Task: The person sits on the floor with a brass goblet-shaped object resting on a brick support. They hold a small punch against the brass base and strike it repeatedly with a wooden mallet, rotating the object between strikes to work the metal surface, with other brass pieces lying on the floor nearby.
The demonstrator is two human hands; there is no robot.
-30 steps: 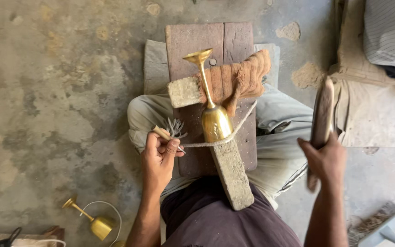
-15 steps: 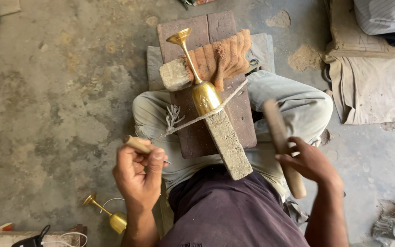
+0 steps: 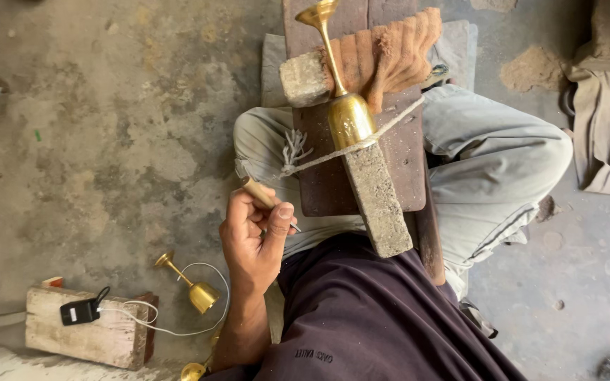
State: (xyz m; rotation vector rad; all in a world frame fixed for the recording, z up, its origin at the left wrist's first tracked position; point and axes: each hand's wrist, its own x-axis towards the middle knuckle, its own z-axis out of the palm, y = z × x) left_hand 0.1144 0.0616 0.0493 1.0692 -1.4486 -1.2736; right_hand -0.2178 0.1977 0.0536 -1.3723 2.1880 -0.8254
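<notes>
A brass goblet lies on its side on a long stone-grey block, tied down by a pale cord. Its stem rests over a smaller block beside a ribbed brown cloth. All of this sits on a dark wooden board across my lap. My left hand is closed around a small wooden-handled pointed tool, held left of the board, a short way from the goblet. My right hand is out of the picture.
On the concrete floor to the left lie a second brass goblet, a wooden block with a black adapter and white cable, and another brass piece. Folded cloth lies at the right.
My right hand, which held a wooden mallet, has dropped out of view. My left hand has drawn back from the cord towards my body, still gripping the tool.
</notes>
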